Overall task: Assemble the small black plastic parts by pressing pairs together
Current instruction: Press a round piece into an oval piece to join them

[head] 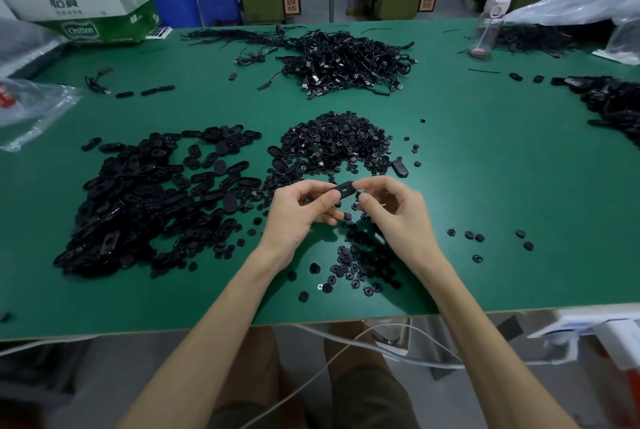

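L hand (304,210) pinches a black oval part (344,189) by its left end; R hand (391,207) thumb & forefinger close on its right end, above the green table (485,186). Left of the grip: oval-parts pile (145,203). Just beyond it: round-parts heap (332,141). Nearer than the grip: loose round pcs (353,269). Far beyond: cable heap (346,61).

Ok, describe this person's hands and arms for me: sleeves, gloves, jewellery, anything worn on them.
The left hand and right hand are bare: no gloves, rings, watch or wristbands show. Both forearms are uncovered too, with no sleeves in view right down to the bottom edge of the picture. No markings, tape or straps show on them.
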`<action>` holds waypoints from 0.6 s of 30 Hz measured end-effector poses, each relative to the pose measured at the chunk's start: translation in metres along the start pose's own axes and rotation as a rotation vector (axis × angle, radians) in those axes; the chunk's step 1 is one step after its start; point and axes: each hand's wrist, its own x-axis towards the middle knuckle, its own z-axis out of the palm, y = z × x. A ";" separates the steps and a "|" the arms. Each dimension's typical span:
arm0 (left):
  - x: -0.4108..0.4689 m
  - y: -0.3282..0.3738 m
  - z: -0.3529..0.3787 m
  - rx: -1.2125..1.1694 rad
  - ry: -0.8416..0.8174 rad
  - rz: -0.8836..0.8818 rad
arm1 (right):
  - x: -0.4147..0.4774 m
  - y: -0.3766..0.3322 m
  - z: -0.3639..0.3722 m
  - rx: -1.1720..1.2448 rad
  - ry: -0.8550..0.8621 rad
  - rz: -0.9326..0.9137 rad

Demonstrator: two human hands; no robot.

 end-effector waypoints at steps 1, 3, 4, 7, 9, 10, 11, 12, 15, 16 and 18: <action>0.000 0.000 0.000 -0.001 0.000 0.003 | 0.000 0.000 0.000 0.009 0.008 0.005; 0.000 -0.001 0.001 0.006 0.002 0.008 | -0.001 -0.002 0.001 0.052 0.021 0.015; 0.000 -0.001 0.001 0.012 0.003 0.010 | -0.002 -0.002 0.001 0.073 0.029 0.015; 0.001 -0.002 0.000 0.022 0.000 0.007 | -0.003 -0.004 0.002 0.096 0.046 0.012; 0.001 -0.002 0.000 0.037 -0.003 0.006 | -0.003 -0.005 0.002 0.094 0.043 0.006; 0.001 -0.002 0.000 0.042 -0.005 0.007 | -0.004 -0.005 0.003 0.089 0.040 0.001; 0.001 -0.002 0.000 0.046 -0.007 0.008 | -0.003 -0.006 0.003 0.078 0.040 -0.003; 0.001 -0.002 0.000 0.051 -0.011 0.010 | -0.004 -0.006 0.004 0.060 0.041 -0.006; 0.000 -0.001 0.002 0.069 -0.035 0.023 | -0.004 -0.004 0.004 -0.013 0.036 -0.017; -0.001 -0.001 0.002 0.073 -0.041 0.026 | -0.004 -0.003 0.005 -0.040 0.031 -0.019; -0.001 -0.001 0.002 0.083 -0.045 0.032 | -0.004 -0.001 0.007 -0.098 0.029 -0.026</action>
